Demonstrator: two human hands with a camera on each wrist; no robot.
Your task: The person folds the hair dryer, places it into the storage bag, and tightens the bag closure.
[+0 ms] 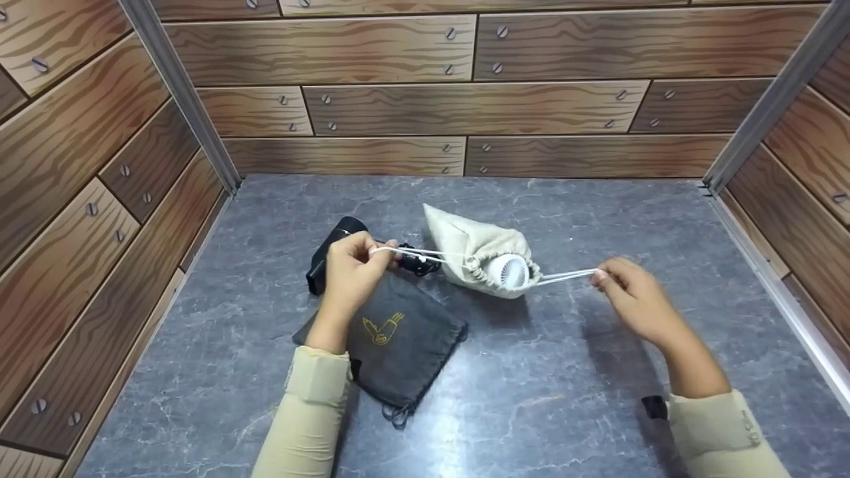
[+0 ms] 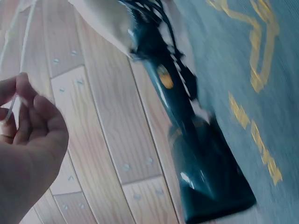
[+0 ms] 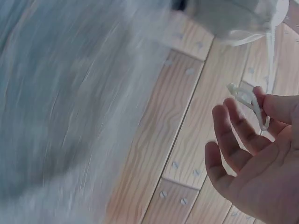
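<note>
A cream drawstring bag (image 1: 465,240) lies on the table, its gathered mouth facing me. Inside that mouth shows a white device (image 1: 512,272) with a round slotted grille; the rest of it is hidden in the cloth. My left hand (image 1: 352,272) pinches the white cord on the left side of the bag, between thumb and index finger. On the other side, my right hand (image 1: 634,299) pinches the opposite cord (image 1: 568,276), which is stretched straight. The cord's knotted end loop (image 3: 254,106) hangs over the right fingers in the right wrist view.
Behind the left hand lies a black hair dryer (image 2: 170,107) with its cord bundled at the handle. A dark grey drawstring pouch (image 1: 418,332) with a yellow hair dryer print lies flat under the left wrist. Wood-patterned walls (image 1: 392,109) enclose the grey marbled table (image 1: 544,411).
</note>
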